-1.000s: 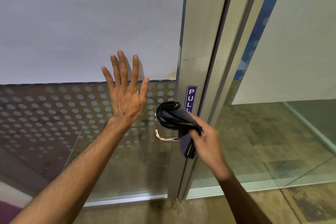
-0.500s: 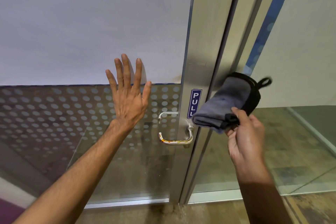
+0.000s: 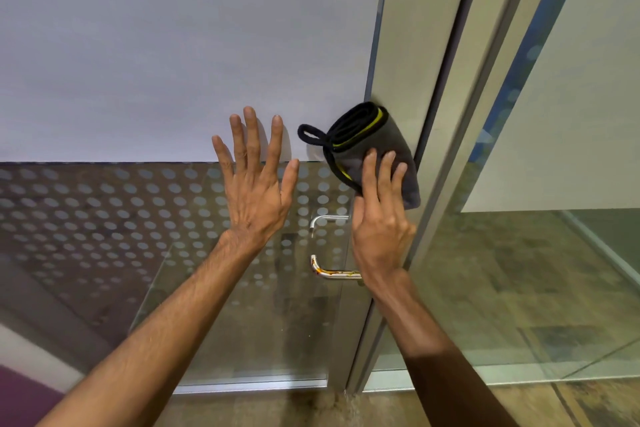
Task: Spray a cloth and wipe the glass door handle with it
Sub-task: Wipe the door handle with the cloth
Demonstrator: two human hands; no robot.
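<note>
Directly below the right hand, which presses a folded cloth flat-fingered against the door frame, lies the horizontal handle; left hand open, splayed on glass, farther off.

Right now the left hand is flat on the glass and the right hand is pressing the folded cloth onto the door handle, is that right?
Not quite. The left hand is flat on the glass, but the right hand presses the folded cloth against the door frame, above the handle, not on it. The head view shows the handle bare below the cloth.
</note>
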